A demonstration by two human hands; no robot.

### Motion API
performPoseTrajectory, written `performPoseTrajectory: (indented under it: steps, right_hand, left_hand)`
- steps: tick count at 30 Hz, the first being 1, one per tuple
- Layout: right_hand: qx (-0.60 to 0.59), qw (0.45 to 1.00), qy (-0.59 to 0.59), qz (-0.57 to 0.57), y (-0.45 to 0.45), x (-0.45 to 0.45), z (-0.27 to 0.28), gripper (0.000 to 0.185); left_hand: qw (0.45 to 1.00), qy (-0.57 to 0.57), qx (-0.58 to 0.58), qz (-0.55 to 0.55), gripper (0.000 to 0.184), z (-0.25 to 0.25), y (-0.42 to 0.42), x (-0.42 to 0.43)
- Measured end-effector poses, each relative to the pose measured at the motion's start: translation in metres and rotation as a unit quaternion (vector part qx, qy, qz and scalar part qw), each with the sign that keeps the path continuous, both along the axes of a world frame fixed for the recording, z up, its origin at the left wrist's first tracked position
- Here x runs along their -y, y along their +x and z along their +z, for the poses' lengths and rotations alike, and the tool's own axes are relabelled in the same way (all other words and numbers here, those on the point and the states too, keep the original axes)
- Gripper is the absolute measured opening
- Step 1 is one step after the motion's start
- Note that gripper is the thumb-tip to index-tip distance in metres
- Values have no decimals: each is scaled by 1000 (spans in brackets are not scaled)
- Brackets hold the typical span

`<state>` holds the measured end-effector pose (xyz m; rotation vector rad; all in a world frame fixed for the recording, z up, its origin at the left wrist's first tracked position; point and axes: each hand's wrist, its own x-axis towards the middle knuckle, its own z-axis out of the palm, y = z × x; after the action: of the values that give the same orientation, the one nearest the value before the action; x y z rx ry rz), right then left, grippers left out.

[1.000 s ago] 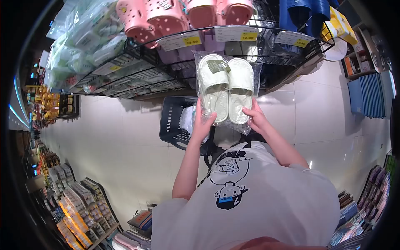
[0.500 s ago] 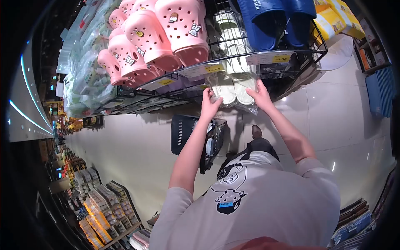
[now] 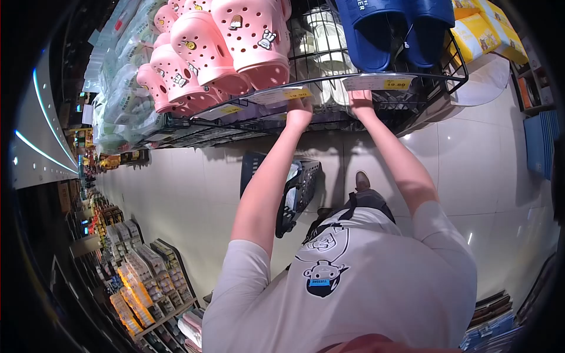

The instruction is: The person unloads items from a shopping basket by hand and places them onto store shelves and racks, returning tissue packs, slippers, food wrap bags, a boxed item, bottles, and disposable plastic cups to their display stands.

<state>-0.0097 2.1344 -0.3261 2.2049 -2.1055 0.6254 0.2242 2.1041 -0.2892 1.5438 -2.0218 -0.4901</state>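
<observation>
A pair of white slippers (image 3: 334, 91) lies inside the wire rack, partly covered by the rack's front edge and wires. My left hand (image 3: 299, 115) reaches under the front edge to the left of the slippers, its fingertips hidden behind a price tag (image 3: 294, 94). On their right side, my right hand (image 3: 361, 104) reaches in beneath another price tag (image 3: 395, 83), with its fingers mostly covered. Whether either hand still touches the slippers cannot be made out.
Pink clogs (image 3: 200, 53) and dark blue slides (image 3: 368, 35) sit on the wire rack (image 3: 459, 76) above my hands. A dark shopping basket (image 3: 294, 191) stands on the floor by my legs. Plastic-wrapped goods (image 3: 120, 100) hang at the left, yellow packs (image 3: 479, 35) at the right.
Both hands have moved forward, away from my body, into the rack. The wrapped white slippers have gone from outside the front edge to inside the rack.
</observation>
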Motion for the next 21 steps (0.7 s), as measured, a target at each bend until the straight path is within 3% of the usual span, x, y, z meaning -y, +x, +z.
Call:
performPoseTrajectory:
  steps: [1,2,3,5,6,7,9,11,15,16,19,20,21]
  right_hand:
    - [0,1000,3,2,6,10,-1,42]
    - [157,986,-35,-41,12,24,-2,44]
    - [308,945,-72,-84,16,32,-2,47]
    - [355,927,-106,-54,17,39,-1,53]
    - [378,917,-123,-37,17,42,0,56]
    - [384,915,-125,-7,15,42,2,55]
    - [339,923,-185,1,21,35,7,46]
    - [340,933,-112,-47,19,35,17,52]
    - [252,959,-90,-90,24,29,30,47]
    - [169,969,-158,-82,24,35,21,51]
    - [143,977,-146,-68,21,32,18,56]
    - [105,974,-181,-80,22,33,18,56]
    - [103,974,-183,-78,22,28,23,56]
  left_hand:
    - [996,77,35,11,43,6,-3,7]
    - [991,103,65,51,34,11,-6,11]
    - [988,73,106,85,33,-16,-2,26]
    - [976,73,191,75,32,-3,-1,32]
    - [966,18,254,42,30,-3,2,33]
    - [968,-2,244,60,30,-12,5,37]
    - [969,-37,235,72,30,-13,9,40]
    - [973,-69,204,86,30,-11,8,37]
    - [976,-90,182,72,30,-8,7,23]
    - [977,-88,180,72,30,-8,10,22]
    - [987,-51,145,44,30,-13,19,19]
    - [981,-124,137,59,30,-20,18,16]
    - [981,-125,135,61,30,-23,19,14]
